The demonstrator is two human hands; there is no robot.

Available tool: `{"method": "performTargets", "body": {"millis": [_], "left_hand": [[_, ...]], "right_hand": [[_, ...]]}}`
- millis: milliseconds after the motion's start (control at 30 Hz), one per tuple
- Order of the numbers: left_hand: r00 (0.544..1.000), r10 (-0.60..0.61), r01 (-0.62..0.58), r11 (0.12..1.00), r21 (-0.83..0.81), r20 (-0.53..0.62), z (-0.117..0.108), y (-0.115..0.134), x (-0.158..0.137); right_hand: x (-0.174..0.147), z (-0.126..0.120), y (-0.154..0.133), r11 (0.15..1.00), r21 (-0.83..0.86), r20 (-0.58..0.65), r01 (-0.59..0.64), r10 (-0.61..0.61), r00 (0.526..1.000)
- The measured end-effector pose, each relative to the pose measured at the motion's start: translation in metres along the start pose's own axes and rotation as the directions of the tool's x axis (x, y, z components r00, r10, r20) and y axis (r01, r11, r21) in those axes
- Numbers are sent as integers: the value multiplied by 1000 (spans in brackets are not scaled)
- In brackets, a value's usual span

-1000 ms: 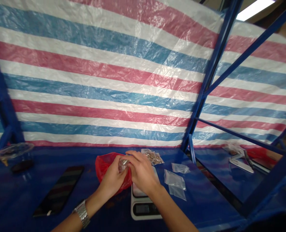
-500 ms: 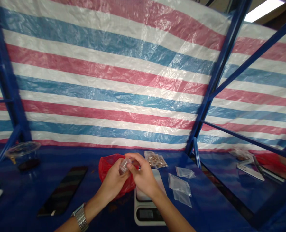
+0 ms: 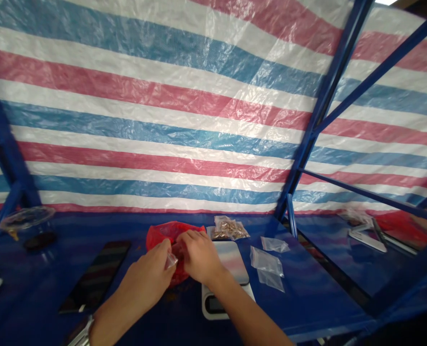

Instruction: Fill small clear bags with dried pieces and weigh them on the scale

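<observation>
A small clear plastic zip bag (image 3: 171, 260) is pinched in my left hand (image 3: 149, 270), just over the near left side of an open red plastic bag (image 3: 159, 233). My right hand (image 3: 201, 257) reaches into the mouth of the red bag with its fingers bent downward and together. Its fingertips are hidden, so whatever they grip does not show. Under my right forearm lies a kitchen scale (image 3: 231, 262) with a metal plate; its display is partly covered.
Filled clear bags of small brown pieces (image 3: 230, 228) lie behind the scale. Several flat clear bags (image 3: 267, 262) are at its right. A dark phone (image 3: 97, 276) and a clear plastic bowl (image 3: 31, 228) are on the left. Blue metal posts (image 3: 309, 129) flank the blue table.
My hands were together over the red bag, handling the clear bag. Now my left hand alone holds it, and my right hand has dipped into the red bag. The view has tilted down slightly.
</observation>
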State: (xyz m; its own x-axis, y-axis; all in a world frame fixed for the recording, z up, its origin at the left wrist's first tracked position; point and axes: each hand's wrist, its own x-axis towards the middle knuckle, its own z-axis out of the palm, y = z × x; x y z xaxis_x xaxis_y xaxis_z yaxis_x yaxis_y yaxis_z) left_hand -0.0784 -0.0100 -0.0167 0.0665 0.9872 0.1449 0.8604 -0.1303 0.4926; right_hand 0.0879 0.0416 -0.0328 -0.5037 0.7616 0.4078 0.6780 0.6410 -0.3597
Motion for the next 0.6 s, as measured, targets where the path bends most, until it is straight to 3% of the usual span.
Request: {"method": "performTargets", "body": {"millis": [100,167,433,600], "left_hand": [[998,-48,43,994,97,50,6,-5,-5],[997,-70,68,995,77,26,11,-11,-2],[983,-100,48,950,-308,-154,37,-39,19],[967,-141,0,832,-555,-211,40,-41,32]], "right_hand": [[4,4,2,984,-177,74,-17,31,997],[8,5,4,970,-237,102,-51,77,992],[22,14,0,967,-233,114,-101,130,985],[24,15,2,955,-262,150,-140,183,972]]}}
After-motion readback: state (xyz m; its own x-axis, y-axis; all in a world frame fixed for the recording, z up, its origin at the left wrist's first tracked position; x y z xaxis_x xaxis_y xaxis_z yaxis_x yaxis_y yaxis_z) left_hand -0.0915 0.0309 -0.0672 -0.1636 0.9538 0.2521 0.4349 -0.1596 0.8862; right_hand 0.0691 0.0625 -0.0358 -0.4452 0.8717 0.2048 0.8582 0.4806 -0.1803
